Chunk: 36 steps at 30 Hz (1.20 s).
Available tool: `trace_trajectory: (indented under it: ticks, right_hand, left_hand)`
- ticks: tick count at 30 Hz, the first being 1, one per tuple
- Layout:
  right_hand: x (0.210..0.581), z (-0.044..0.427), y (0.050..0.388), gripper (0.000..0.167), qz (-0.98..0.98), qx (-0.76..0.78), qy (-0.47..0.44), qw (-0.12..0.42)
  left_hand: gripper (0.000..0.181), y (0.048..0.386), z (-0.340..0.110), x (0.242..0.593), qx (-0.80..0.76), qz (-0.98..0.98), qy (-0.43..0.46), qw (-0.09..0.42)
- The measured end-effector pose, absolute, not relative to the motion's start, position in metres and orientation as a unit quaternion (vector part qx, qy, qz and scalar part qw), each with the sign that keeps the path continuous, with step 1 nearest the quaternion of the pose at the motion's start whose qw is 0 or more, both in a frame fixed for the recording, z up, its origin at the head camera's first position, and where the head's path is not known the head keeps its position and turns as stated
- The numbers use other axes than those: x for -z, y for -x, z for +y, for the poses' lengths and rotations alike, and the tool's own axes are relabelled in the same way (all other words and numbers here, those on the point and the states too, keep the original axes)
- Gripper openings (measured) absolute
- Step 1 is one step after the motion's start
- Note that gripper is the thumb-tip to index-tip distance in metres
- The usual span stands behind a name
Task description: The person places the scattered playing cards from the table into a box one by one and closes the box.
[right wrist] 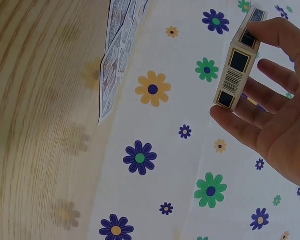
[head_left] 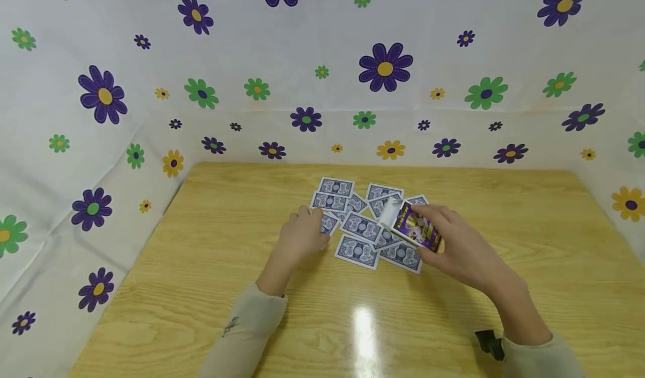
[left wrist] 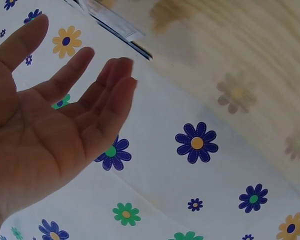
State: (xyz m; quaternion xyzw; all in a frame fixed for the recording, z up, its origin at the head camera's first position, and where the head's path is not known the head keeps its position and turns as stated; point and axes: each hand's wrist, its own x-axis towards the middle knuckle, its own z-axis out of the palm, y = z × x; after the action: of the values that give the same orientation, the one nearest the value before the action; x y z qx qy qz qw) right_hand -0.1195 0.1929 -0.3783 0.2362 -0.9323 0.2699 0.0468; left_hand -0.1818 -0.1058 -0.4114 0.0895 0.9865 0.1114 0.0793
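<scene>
Several playing cards (head_left: 357,251) with blue-and-white backs lie face down in a loose, overlapping spread on the wooden table. My left hand (head_left: 301,233) is at the left side of the spread, over a partly covered card (head_left: 328,223). In the left wrist view that hand (left wrist: 65,117) has its fingers apart and loosely bent, with nothing between them. My right hand (head_left: 466,249) holds a purple card box (head_left: 419,229) tilted above the right part of the spread, its white flap raised toward the cards. The right wrist view shows thumb and fingers gripping the box (right wrist: 233,75) by its edges.
The light wooden table (head_left: 201,288) meets a white cloth (head_left: 433,8) printed with flowers at its back and sides. A small black object (head_left: 489,344) shows beside the right sleeve. Light reflects off the table's near middle.
</scene>
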Motion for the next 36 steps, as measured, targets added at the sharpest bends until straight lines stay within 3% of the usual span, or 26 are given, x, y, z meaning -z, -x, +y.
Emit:
trace_trajectory:
  ticks: [5, 23, 36]
  right_hand:
    - [0.381, 0.193, 0.118, 0.069, -0.934, -0.268, -0.231, 0.047]
    - [0.379, 0.192, 0.120, 0.067, -0.934, -0.259, -0.239, 0.064]
    - [0.378, 0.193, 0.120, 0.069, -0.940, -0.254, -0.222, 0.052]
  left_hand:
    - [0.051, 0.176, -0.102, 0.412, -0.063, 0.991, -0.093, 0.071]
    - [0.020, 0.168, -0.092, 0.425, -0.037, 0.992, -0.106, 0.048]
    - [0.066, 0.187, -0.119, 0.423, -0.188, 0.971, -0.084, 0.124]
